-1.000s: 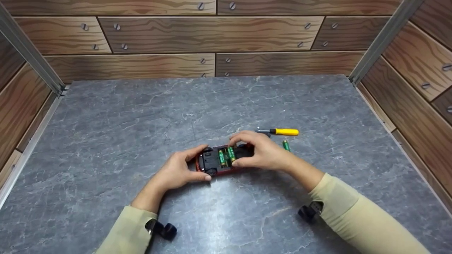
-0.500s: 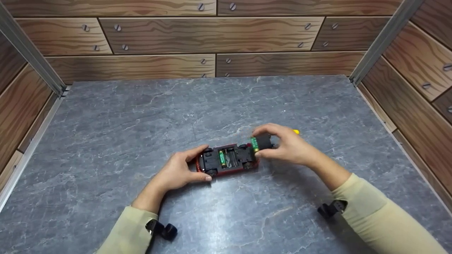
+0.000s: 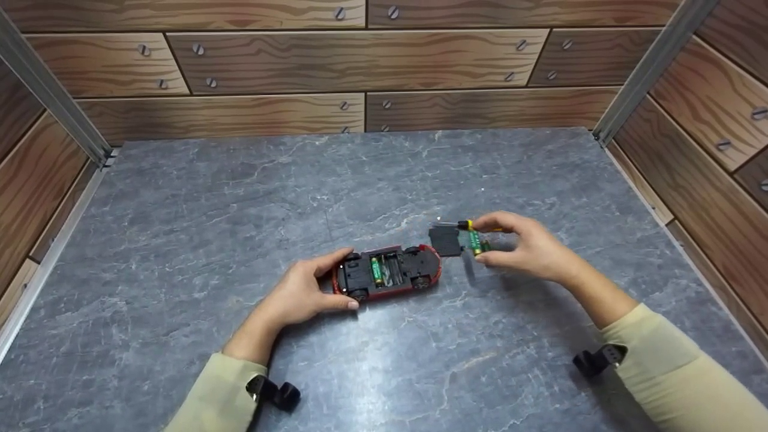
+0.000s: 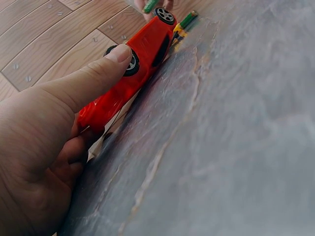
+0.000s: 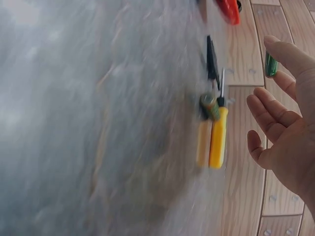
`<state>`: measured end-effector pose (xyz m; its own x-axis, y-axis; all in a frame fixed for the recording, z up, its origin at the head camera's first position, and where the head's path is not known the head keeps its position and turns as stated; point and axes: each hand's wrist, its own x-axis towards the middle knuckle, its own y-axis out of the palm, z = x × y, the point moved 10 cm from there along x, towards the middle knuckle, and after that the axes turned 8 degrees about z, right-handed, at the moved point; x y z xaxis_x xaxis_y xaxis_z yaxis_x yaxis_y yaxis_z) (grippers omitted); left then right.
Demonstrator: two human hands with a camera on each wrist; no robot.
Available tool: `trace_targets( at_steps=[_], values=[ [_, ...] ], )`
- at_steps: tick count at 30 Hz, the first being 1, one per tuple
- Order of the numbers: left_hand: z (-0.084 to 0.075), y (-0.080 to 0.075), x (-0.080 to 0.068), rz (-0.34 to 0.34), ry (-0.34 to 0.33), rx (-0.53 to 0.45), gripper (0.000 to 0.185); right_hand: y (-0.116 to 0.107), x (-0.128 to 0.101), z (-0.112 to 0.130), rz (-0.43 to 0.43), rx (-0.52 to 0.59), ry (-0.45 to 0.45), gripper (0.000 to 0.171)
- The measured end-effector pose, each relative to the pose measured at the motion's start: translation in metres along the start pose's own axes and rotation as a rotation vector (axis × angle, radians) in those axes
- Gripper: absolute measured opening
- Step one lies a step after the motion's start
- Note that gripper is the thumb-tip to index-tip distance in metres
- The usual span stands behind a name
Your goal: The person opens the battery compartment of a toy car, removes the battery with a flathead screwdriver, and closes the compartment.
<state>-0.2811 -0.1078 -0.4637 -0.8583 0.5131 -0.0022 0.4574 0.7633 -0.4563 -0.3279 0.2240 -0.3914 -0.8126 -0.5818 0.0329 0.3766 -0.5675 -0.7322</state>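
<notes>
A red toy car (image 3: 420,270) lies upside down on the grey table, its battery compartment uncovered. Thumb and fingers of my left hand (image 3: 303,288) grip the end with one axle; the left wrist view shows the thumb against the car's red side (image 4: 140,51) near a wheel. Inside the compartment sits one green battery (image 3: 377,271), beside bare slots. To the right, my right hand (image 3: 531,247) pinches another green battery (image 3: 474,242) between thumb and index finger, above the table. Below it lies a further green battery (image 5: 210,106), partly hidden in the head view.
A black battery cover (image 3: 445,241) lies just right of the car. Behind it is a yellow-handled screwdriver (image 5: 218,137), its handle partly covered by the right hand in the head view. Wood-patterned walls (image 3: 360,60) border the grey marbled table (image 3: 240,198).
My right hand has lifted a battery out of the car's compartment and carried it right, past the cover, to beside the loose battery. The left hand and car have stayed in place.
</notes>
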Motion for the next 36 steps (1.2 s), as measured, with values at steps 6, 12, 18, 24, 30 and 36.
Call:
trace_targets(
  at_steps=[6,12,18,24,30,36],
  values=[
    [0.001,0.0,-0.001,-0.001,-0.005,-0.014,0.099,-0.007,-0.009,-0.015,-0.008,-0.008,0.051,0.051],
    [0.0,0.001,-0.001,0.002,0.0,-0.026,0.099,-0.009,-0.013,-0.023,-0.011,-0.026,0.057,0.052],
    [0.0,0.001,-0.001,-0.001,0.002,-0.018,0.099,-0.012,-0.017,-0.032,-0.019,-0.034,0.073,0.051],
    [0.0,0.0,-0.001,-0.002,-0.003,-0.006,0.101,-0.014,-0.02,-0.039,-0.027,-0.048,0.079,0.05],
    [0.0,0.0,-0.001,-0.003,0.0,0.005,0.101,-0.012,-0.02,-0.048,-0.017,-0.049,0.083,0.049],
    [0.001,0.0,-0.001,0.004,-0.005,-0.016,0.099,-0.008,-0.021,-0.057,0.005,-0.003,0.103,0.049]
  ],
)
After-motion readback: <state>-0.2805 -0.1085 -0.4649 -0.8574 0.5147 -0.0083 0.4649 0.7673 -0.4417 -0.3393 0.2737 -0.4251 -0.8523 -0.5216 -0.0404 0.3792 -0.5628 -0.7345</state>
